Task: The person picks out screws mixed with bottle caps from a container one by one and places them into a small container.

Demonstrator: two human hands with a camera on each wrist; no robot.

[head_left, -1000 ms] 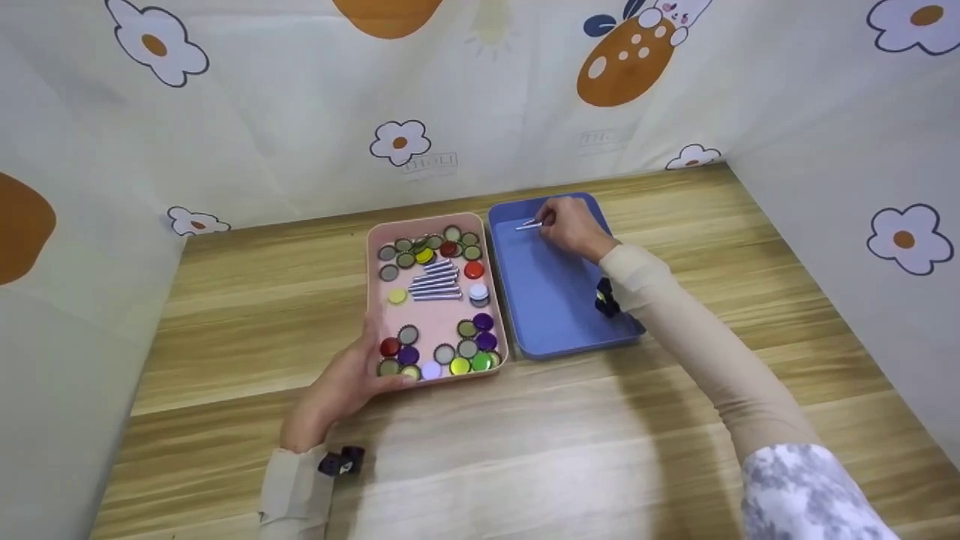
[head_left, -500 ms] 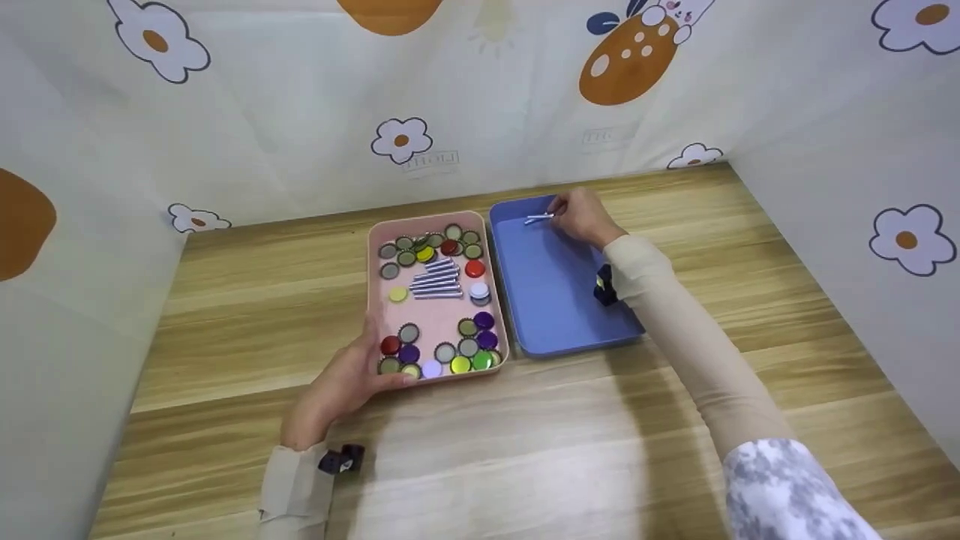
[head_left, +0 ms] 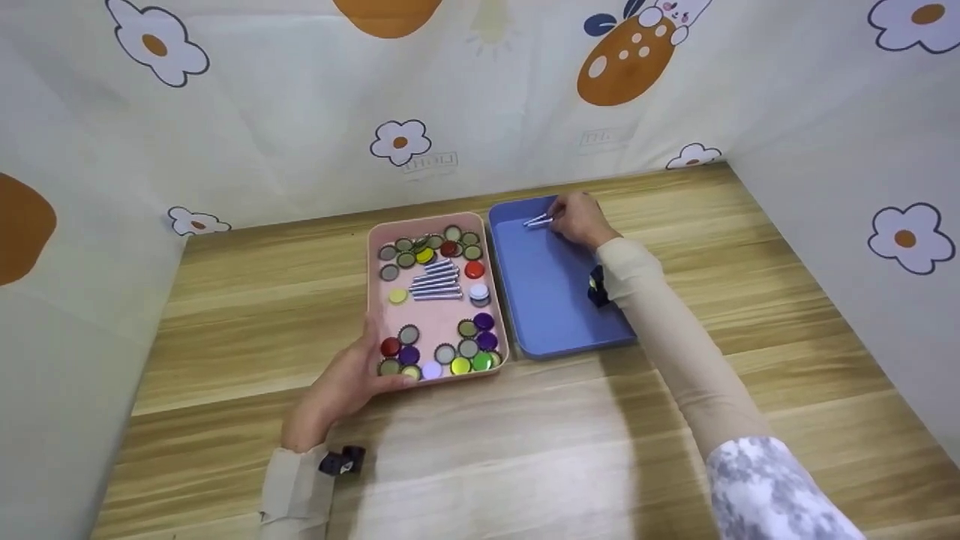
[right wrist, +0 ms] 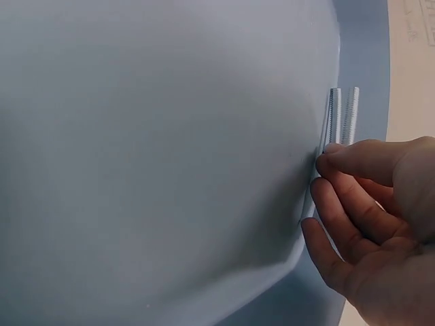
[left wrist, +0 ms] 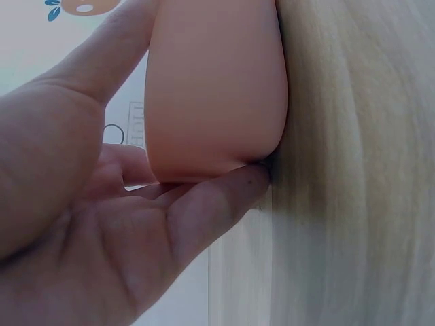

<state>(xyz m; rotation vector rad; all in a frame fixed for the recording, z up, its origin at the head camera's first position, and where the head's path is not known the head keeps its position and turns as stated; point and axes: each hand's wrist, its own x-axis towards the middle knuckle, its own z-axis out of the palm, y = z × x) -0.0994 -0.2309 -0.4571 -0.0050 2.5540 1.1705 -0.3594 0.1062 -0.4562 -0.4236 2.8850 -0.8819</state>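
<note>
My left hand (head_left: 341, 382) grips the near left corner of a pink tray (head_left: 427, 321), its thumb along the near side. In the left wrist view, the fingers bend against the outer wall of the pink tray (left wrist: 214, 88). Inside that tray, several silver screws (head_left: 436, 283) lie in a row among bottle caps (head_left: 445, 353). At the far end of a blue tray (head_left: 555, 300), my right hand (head_left: 581, 219) pinches a silver screw (right wrist: 334, 112) between thumb and forefinger. A second screw (right wrist: 351, 112) lies close beside it. The fingers hide the heads of both.
Both trays stand side by side on a wooden tabletop (head_left: 240, 322). A patterned cloth (head_left: 300, 112) hangs behind and beside the table. A black wrist camera (head_left: 341, 461) sits on the left sleeve, another wrist camera (head_left: 598, 287) on the right.
My right hand has moved slightly right and away toward the far wall of the blue tray, with the screw still pinched. The left hand and the pink tray have stayed in place.
</note>
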